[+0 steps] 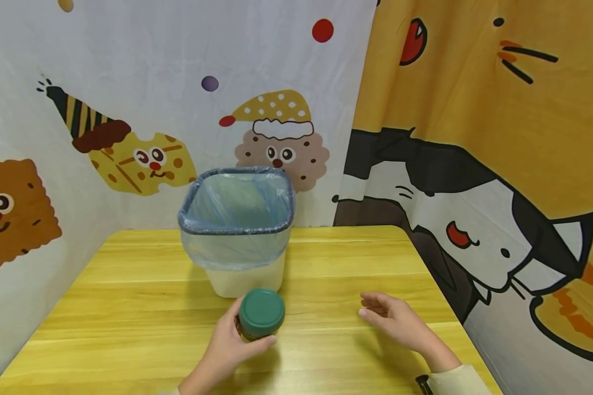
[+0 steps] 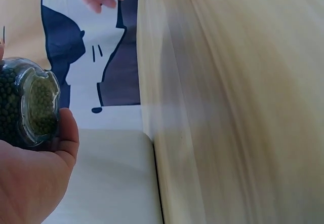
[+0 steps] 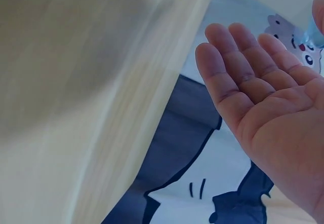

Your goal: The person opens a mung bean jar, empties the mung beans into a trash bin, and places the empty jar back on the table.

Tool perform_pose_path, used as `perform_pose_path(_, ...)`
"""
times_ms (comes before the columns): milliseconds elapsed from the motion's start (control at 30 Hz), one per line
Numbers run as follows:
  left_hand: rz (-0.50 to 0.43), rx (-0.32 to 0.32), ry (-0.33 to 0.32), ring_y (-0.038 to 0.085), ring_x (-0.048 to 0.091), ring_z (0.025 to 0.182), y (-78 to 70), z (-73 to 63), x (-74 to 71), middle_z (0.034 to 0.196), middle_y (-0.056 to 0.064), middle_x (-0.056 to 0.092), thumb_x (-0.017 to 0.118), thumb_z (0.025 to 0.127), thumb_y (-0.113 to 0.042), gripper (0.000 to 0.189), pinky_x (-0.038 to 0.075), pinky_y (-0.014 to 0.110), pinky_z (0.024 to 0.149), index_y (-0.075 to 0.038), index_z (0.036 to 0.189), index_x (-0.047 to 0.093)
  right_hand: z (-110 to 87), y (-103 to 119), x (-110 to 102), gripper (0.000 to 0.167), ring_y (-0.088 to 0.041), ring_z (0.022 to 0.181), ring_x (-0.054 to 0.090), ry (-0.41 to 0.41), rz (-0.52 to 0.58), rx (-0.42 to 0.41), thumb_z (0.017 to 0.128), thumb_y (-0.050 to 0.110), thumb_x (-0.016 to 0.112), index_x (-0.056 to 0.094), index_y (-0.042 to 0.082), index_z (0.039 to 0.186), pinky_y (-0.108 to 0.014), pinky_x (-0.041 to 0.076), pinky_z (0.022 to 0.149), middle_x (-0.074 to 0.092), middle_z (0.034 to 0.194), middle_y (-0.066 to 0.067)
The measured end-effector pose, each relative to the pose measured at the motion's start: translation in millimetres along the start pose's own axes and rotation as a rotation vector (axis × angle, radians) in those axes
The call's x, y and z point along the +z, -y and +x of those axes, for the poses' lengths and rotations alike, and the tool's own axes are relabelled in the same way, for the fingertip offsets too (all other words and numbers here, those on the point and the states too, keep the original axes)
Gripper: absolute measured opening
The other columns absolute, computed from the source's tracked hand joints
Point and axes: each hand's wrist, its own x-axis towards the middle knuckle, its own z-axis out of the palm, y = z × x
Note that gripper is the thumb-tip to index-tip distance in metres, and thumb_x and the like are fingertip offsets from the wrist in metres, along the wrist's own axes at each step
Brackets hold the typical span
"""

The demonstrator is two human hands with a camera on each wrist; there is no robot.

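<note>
The left hand (image 1: pixel 224 343) grips a glass jar (image 2: pixel 12 105), its fingers curled round the far left side and its thumb along the near side. The jar is held clear of the tabletop near the front, left of the right hand (image 1: pixel 397 325) and just on the near side of the bin. Its round, smooth green lid (image 1: pixel 262 308) faces up; through the clear, shiny glass show small, rounded green beans (image 2: pixel 41 105), packed down to the base. The right hand holds nothing: it hovers over the right part of the table, palm turned inward, fingers loosely extended and close together, thumb apart.

The table (image 1: pixel 336 269) has a yellow wood-grain surface with long streaks and rounded far corners. On its far left-centre stands a whitish bin (image 1: pixel 247 281), tapering towards its foot, lined with a thin, crinkled, translucent blue bag (image 1: pixel 234 251) folded over the squarish rim. Behind hangs softly creased cloth (image 1: pixel 153 44), printed with cartoon food on the left and a black-and-white cat on the right.
</note>
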Motion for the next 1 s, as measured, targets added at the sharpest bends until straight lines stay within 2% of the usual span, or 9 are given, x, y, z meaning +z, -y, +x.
perform_pose_path(167,-0.031,-0.025,0.02,0.011,0.067,0.123,-1.2,0.7,4.8,0.135,-0.007,0.07,0.099,0.077,-0.02,0.08,0.054,0.03,0.108,-0.027,0.146,0.058,-0.5,12.6,4.5,0.063,-0.026,0.126,0.069,-0.001,-0.023,-0.03,0.103,0.051,0.067,0.06,0.01,0.15,-0.028,0.058,0.097,0.067,0.145,-0.015)
perform_pose_path(333,-0.05,-0.051,0.032,0.012,0.067,0.124,-2.6,0.7,8.3,0.137,-0.005,0.07,0.099,0.077,-0.019,0.083,0.054,0.029,0.107,-0.026,0.147,0.056,-2.0,25.7,9.2,0.061,-0.027,0.125,0.068,0.005,-0.023,-0.06,0.104,0.052,0.067,0.06,0.013,0.15,-0.025,0.057,0.096,0.068,0.145,-0.015)
perform_pose_path(500,-0.062,-0.092,0.041,0.013,0.067,0.124,-3.7,0.6,10.2,0.137,-0.004,0.069,0.098,0.076,-0.018,0.084,0.053,0.028,0.107,-0.025,0.148,0.056,-2.7,35.0,13.3,0.058,-0.027,0.126,0.068,0.019,-0.015,-0.089,0.104,0.052,0.066,0.061,0.017,0.15,-0.027,0.058,0.097,0.068,0.145,-0.014)
perform_pose_path(733,-0.047,-0.126,0.029,0.013,0.069,0.121,-4.8,1.1,13.0,0.131,-0.007,0.072,0.099,0.075,-0.019,0.08,0.053,0.03,0.107,-0.024,0.144,0.06,-4.3,50.2,19.5,0.057,-0.034,0.129,0.067,0.038,-0.009,-0.131,0.105,0.051,0.066,0.06,0.016,0.15,-0.046,0.059,0.102,0.067,0.147,-0.008)
perform_pose_path(800,-0.047,-0.13,0.033,0.013,0.069,0.12,-4.6,1.0,13.9,0.131,-0.007,0.073,0.1,0.074,-0.019,0.08,0.053,0.03,0.107,-0.024,0.144,0.06,-4.4,54.2,21.8,0.056,-0.034,0.13,0.066,0.046,-0.012,-0.136,0.105,0.051,0.066,0.06,0.017,0.15,-0.049,0.058,0.102,0.067,0.147,-0.006)
perform_pose_path(1000,-0.062,-0.125,0.062,0.013,0.069,0.121,-3.5,1.0,17.0,0.132,-0.006,0.072,0.099,0.074,-0.017,0.081,0.053,0.027,0.107,-0.023,0.144,0.059,-5.2,65.6,28.7,0.057,-0.03,0.127,0.067,0.054,-0.031,-0.164,0.104,0.053,0.067,0.062,0.018,0.148,-0.042,0.059,0.102,0.068,0.146,-0.002)
